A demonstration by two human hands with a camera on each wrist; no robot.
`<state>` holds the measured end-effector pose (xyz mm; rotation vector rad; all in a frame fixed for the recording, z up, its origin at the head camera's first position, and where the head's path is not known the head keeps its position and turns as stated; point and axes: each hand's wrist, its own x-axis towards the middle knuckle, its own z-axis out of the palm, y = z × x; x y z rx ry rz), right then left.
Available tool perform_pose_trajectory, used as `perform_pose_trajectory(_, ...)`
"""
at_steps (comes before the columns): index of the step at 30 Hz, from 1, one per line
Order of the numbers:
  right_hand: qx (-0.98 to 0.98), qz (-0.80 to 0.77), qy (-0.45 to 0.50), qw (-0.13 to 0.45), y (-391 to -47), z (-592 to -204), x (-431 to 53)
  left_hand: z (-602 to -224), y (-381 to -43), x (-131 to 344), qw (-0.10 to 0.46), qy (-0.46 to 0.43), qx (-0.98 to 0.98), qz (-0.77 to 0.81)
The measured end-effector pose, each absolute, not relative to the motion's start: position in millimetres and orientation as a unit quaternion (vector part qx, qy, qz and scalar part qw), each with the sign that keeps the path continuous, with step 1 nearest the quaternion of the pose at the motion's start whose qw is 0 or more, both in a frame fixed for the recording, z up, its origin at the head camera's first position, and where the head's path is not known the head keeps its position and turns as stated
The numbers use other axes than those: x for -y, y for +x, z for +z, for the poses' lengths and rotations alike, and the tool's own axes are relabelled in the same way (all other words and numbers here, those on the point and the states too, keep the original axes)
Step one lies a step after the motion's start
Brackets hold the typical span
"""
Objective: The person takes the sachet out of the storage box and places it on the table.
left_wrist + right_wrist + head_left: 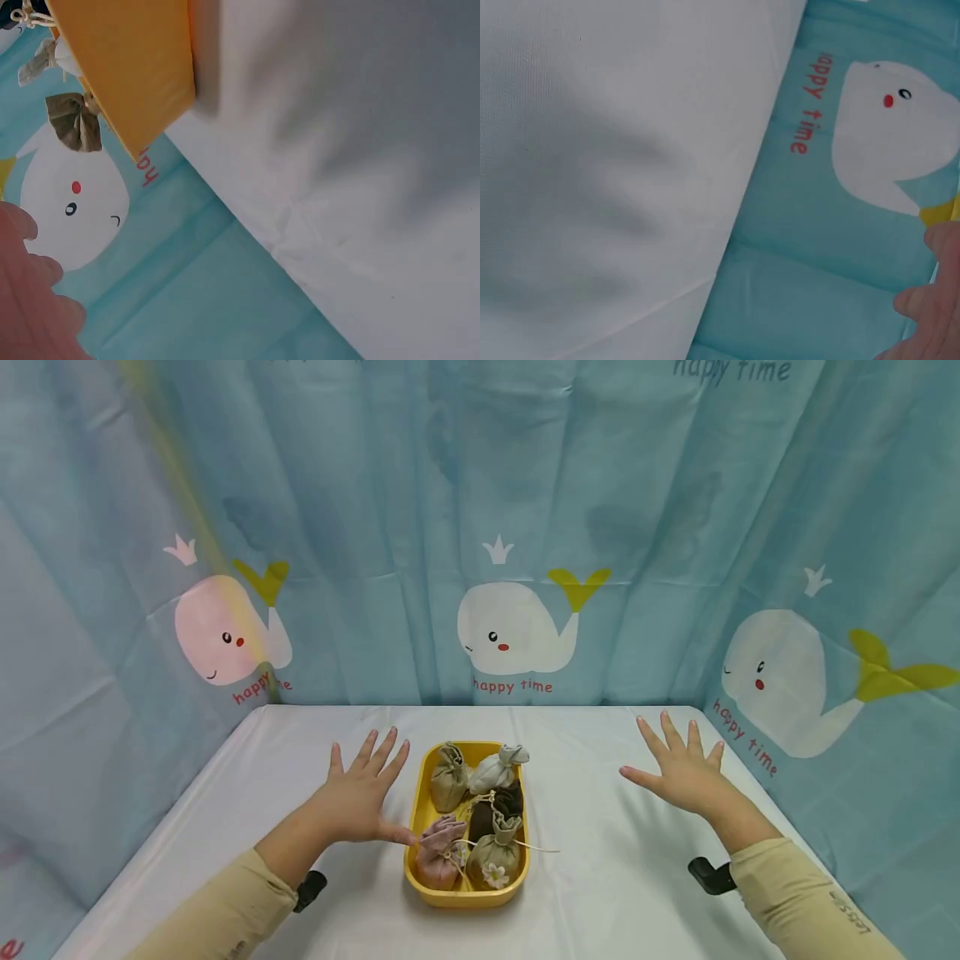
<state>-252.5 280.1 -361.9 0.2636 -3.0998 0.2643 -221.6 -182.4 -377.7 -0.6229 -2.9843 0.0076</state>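
Observation:
A yellow tray (467, 899) on the table holds several small drawstring pouches. At its back are an olive-brown pouch (448, 781) and a white pouch (492, 773); a dark brown pouch (482, 821) lies in the middle. In front sit a pink pouch (437, 864) and a green pouch (504, 857) with a white flower. My left hand (356, 800) is spread with straight fingers just left of the tray, its thumb overlapping the tray's edge in the head view. Well to the right, my right hand (686, 777) hovers over the table, fingers spread and holding nothing.
The white table (585, 877) meets a light blue curtain (375, 635) printed with whales at the back and both sides. A pale cord from the green pouch hangs over the tray's right rim. Black wrist mounts (711, 876) sit below my sleeves.

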Motion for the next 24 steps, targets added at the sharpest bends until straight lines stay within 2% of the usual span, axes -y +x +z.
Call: perform_pose_trajectory(24, 0.992, 0.088, 0.089, 0.004, -251.6, -365.0, -274.2, -407.9, -198.3, 167.1, -0.023, -0.234, 0.972, -0.018)
